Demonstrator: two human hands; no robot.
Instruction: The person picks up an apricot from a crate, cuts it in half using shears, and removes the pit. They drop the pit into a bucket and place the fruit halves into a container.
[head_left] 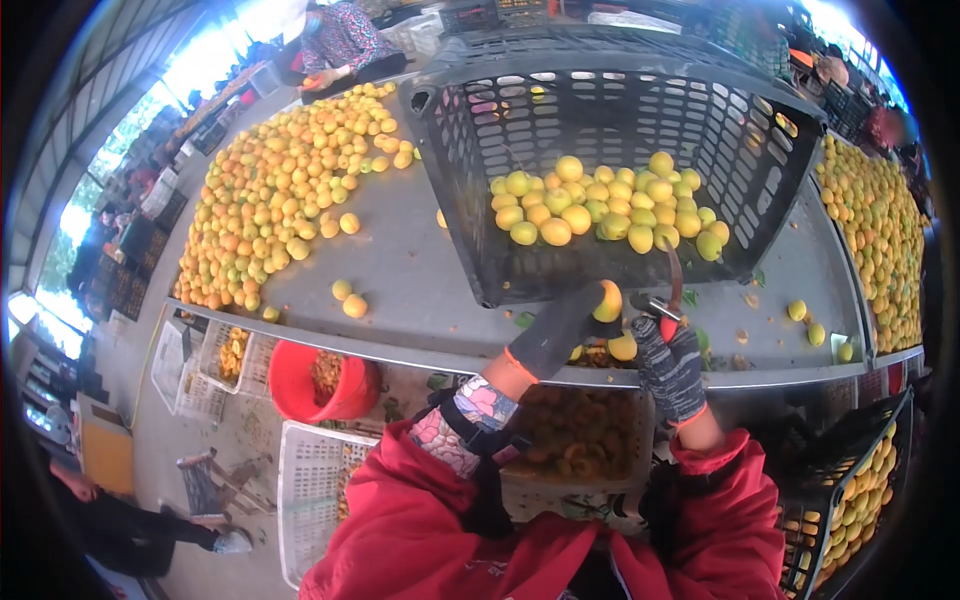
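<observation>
My left hand (560, 330), in a dark glove, is closed around a yellow-orange apricot (607, 301) above the table's near edge. Close beside it, my right hand (670, 368), in a grey knitted glove, grips a curved knife (675, 272) with a red handle, its blade pointing up and away. Just beyond both hands, a black plastic crate (470, 170) lies tipped with its opening toward me, and many apricots (575, 200) rest inside. Below my hands, another apricot (622, 347) sits near the edge, and a bin (640, 440) underneath contains cut fruit pieces.
Piles of apricots cover the metal table (400, 240) at left and another surface at right. Under the edge stand a red bucket (290, 385), white crates (300, 480) and a black fruit-filled crate (820, 520). A person (345, 45) works at the far side.
</observation>
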